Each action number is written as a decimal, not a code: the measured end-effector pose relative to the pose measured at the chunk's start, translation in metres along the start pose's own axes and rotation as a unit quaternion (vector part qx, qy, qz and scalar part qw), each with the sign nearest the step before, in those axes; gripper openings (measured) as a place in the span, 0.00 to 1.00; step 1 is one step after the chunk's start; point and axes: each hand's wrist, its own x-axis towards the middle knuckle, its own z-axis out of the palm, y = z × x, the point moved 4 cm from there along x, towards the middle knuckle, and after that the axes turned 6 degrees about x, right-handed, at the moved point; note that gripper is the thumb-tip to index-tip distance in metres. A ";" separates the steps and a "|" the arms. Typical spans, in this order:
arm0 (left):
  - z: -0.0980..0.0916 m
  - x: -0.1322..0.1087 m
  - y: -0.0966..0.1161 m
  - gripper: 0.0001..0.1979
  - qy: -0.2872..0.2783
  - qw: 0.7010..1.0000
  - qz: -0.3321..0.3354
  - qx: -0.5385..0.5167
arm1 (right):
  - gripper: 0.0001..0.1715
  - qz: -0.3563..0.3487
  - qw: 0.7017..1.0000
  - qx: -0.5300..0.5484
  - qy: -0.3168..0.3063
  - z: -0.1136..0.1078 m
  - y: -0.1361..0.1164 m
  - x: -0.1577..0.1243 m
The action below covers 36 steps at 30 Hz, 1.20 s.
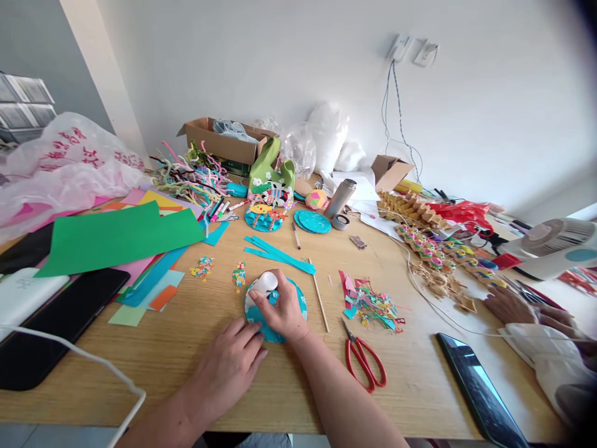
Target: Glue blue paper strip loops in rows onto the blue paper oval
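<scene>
A round blue disc (298, 305) with pale pieces around its edge lies on the table before me. My right hand (280, 311) is closed around a white cylinder (265, 284), like a small glue bottle, tilted over the disc. What its lower end touches is hidden by my fingers. My left hand (236, 354) lies at the disc's near left rim, fingers together and bent, fingertips on the edge. Just beyond are colourful cut-paper shapes (239, 275) and long blue paper strips (280, 254). To the right lie a thin wooden stick (319, 295) and red-handled scissors (364, 361).
Paper scraps (373, 305) lie right of the stick. A phone (480, 386) is near the front edge, beside another person's hands (508, 305). Green sheets (121, 233) and a black tablet-like slab (69, 317) fill the left. A metal flask (340, 198) stands behind; a white cable (433, 305) crosses the right.
</scene>
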 end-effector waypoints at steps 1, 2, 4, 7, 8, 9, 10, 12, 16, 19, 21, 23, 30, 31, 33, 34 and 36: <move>0.000 0.000 0.000 0.09 -0.001 1.000 0.001 -0.001 | 0.14 0.001 1.000 -0.002 -0.002 0.000 0.000 0.000; 0.000 0.000 0.000 0.10 -0.002 1.000 0.001 -0.001 | 0.14 0.002 1.000 -0.004 -0.005 0.001 0.001 0.000; 0.000 0.000 0.000 0.10 0.000 1.000 0.004 0.001 | 0.14 0.000 1.000 -0.007 -0.007 0.001 0.001 0.000; 0.001 0.000 0.000 0.09 0.000 1.000 0.004 0.000 | 0.14 -0.004 1.000 -0.008 -0.004 0.001 0.001 0.000; 0.001 0.000 0.000 0.09 0.000 1.000 0.004 -0.001 | 0.14 -0.005 1.000 -0.008 -0.006 0.001 0.001 0.000; 0.001 0.000 0.000 0.09 0.000 1.000 0.004 -0.001 | 0.14 -0.006 1.000 -0.009 -0.009 0.001 0.000 0.000; 0.001 0.000 0.000 0.09 0.000 1.000 0.004 0.000 | 0.14 -0.005 1.000 -0.011 -0.011 0.001 0.000 0.000; 0.000 0.000 0.000 0.10 0.002 1.000 0.006 0.001 | 0.14 -0.005 1.000 -0.015 -0.013 0.001 -0.001 0.000; 0.000 0.000 0.000 0.10 0.009 1.000 0.001 0.002 | 0.14 -0.013 1.000 -0.022 -0.011 0.001 -0.003 0.001; 0.001 -0.001 0.000 0.09 0.003 1.000 -0.001 0.000 | 0.13 -0.016 0.999 -0.027 -0.011 0.001 -0.002 0.001; 0.001 -0.001 0.000 0.08 0.000 1.000 0.000 -0.001 | 0.14 -0.013 1.000 -0.025 -0.011 0.001 -0.002 0.001; 0.001 0.000 0.000 0.09 -0.001 1.000 0.001 -0.001 | 0.14 -0.008 1.000 -0.022 -0.013 0.001 -0.001 0.001; 0.002 0.000 -0.001 0.09 -0.008 1.000 0.000 -0.003 | 0.14 -0.006 1.000 -0.011 -0.017 0.002 -0.002 0.000; 0.003 -0.001 -0.001 0.09 -0.009 1.000 0.001 -0.004 | 0.14 -0.005 1.000 -0.010 -0.017 0.002 -0.002 0.000; 0.003 -0.001 -0.001 0.08 -0.008 1.000 0.001 -0.006 | 0.14 -0.002 1.000 -0.010 -0.019 0.002 -0.002 0.000; 0.004 -0.002 -0.001 0.08 -0.008 1.000 0.001 -0.006 | 0.15 -0.001 1.000 -0.010 -0.022 0.003 -0.002 0.000; 0.004 -0.002 -0.001 0.08 -0.009 1.000 0.001 -0.007 | 0.15 -0.001 1.000 -0.008 -0.017 0.002 -0.001 0.001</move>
